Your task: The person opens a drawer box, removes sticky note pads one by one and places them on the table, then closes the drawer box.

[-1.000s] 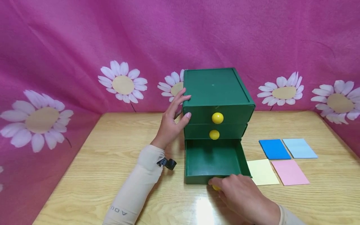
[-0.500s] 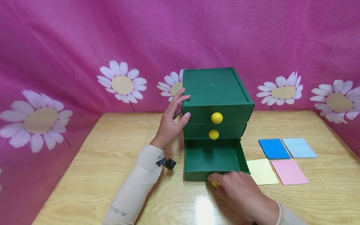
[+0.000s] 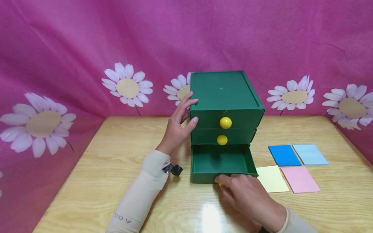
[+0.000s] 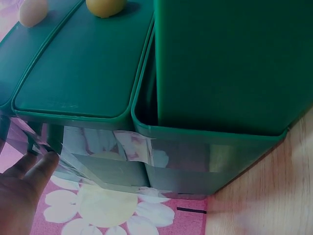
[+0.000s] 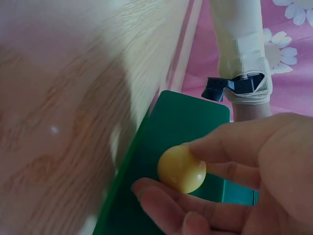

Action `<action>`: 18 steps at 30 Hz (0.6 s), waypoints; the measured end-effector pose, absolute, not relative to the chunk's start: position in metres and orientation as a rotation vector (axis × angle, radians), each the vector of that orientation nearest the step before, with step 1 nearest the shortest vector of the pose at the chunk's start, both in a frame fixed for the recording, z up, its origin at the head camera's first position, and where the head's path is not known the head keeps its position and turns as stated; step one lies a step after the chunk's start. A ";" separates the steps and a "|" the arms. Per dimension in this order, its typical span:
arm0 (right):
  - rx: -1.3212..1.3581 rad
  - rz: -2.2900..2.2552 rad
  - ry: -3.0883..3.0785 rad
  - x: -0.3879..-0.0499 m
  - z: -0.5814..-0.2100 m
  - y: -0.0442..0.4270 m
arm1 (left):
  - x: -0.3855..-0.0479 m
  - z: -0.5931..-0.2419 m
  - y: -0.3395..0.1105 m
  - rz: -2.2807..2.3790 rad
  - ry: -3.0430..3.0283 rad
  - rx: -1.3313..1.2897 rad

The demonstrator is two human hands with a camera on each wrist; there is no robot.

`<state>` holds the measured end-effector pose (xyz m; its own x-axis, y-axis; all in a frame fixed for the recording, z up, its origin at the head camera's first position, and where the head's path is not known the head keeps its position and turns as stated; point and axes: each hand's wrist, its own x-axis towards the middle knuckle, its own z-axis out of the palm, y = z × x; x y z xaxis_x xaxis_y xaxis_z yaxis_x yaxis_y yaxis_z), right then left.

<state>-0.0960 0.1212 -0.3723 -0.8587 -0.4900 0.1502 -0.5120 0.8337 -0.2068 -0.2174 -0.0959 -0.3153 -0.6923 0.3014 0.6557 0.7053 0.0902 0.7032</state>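
Note:
A green three-drawer box [image 3: 225, 90] stands on the table, its upper two drawers closed and its bottom drawer [image 3: 221, 161] pulled partly out, with nothing seen inside. My right hand [image 3: 252, 199] pinches the yellow knob [image 5: 181, 169] of that bottom drawer between thumb and fingers; in the head view the hand covers most of the knob. My left hand [image 3: 176, 127] rests against the box's left side, fingers spread, thumb by the front edge. The left wrist view shows its fingertips [image 4: 41, 169] at the side wall, which has clear tape on it.
Right of the box lie four-cornered paper pads: dark blue [image 3: 284, 155], light blue [image 3: 310, 154], pink [image 3: 300, 179] and pale yellow [image 3: 273, 179], the last close beside the open drawer. A pink flowered cloth [image 3: 204, 38] hangs behind the wooden table [image 3: 116, 145].
The bottom drawer has slid a little way back into the box, my right hand moving with its knob. My left hand has stayed in place on the box's side.

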 end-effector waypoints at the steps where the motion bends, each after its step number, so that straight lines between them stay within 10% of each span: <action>1: 0.799 0.364 -2.907 -0.096 -0.373 0.121 | -0.217 -0.315 -0.096 -1.632 -2.033 -0.994; 18: 0.749 0.429 -2.899 -0.108 -0.379 0.121 | -0.218 -0.316 -0.096 -1.625 -2.034 -0.993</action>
<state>-0.1078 0.1211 -0.3789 -0.8709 -0.4566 0.1816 -0.4896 0.8377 -0.2420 -0.2182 -0.0962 -0.3163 -0.6916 0.3010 0.6566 0.7068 0.0949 0.7010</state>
